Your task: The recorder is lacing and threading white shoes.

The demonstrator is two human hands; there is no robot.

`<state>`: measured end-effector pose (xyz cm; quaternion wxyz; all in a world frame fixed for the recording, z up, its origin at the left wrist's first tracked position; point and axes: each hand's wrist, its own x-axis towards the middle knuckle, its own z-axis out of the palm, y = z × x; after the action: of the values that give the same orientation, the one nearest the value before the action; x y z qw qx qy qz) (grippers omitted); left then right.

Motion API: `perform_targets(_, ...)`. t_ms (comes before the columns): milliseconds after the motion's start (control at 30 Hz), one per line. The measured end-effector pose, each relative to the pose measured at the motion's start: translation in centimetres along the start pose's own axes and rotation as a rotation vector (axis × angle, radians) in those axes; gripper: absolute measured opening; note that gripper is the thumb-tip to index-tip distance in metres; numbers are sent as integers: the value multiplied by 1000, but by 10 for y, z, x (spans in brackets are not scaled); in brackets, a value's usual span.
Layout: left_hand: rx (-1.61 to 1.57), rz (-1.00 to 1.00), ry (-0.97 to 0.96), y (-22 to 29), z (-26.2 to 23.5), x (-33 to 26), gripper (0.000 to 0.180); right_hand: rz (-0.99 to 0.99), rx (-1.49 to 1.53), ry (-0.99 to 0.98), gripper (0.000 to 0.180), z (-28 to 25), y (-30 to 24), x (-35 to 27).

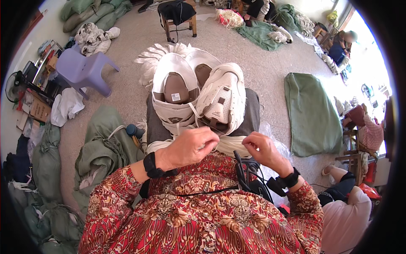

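Left hand (189, 146): fingers curled inward, tips pinched together on a thin white thread (211, 142); black band at the wrist.
Right hand (263, 149): loosely curled, thumb and forefinger nipped together on the other end of the thread; black band at this wrist too.
Thread: short, runs between the two hands; its exact path is too fine to follow.
Shoe uppers: two white pieces just beyond the fingertips. Perforated upper (222, 99) sits ahead of the gap between the hands, tilted. Second upper (174, 91) lies ahead of the left hand, brown lining facing up. Neither hand touches them, as far as I can tell.
Surface: both rest on a dark grey pad (253, 114) across the lap, white bundle at its near edge.
Stack: more white cut pieces (148, 61) fan out beyond the uppers.
Left of the hands: green sacks (99, 148); farther out, a lilac plastic chair (82, 70).
Right of the hands: flat green sack (311, 114) on the speckled floor (237, 48); another person seated near the right elbow.
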<state>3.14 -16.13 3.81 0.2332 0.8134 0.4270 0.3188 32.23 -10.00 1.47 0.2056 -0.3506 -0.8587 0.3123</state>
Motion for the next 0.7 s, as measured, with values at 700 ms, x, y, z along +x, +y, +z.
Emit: perform_targets(700, -108, -155, -148, -17, 22, 17, 24, -230, -295, -212, 9, 49, 24, 36)
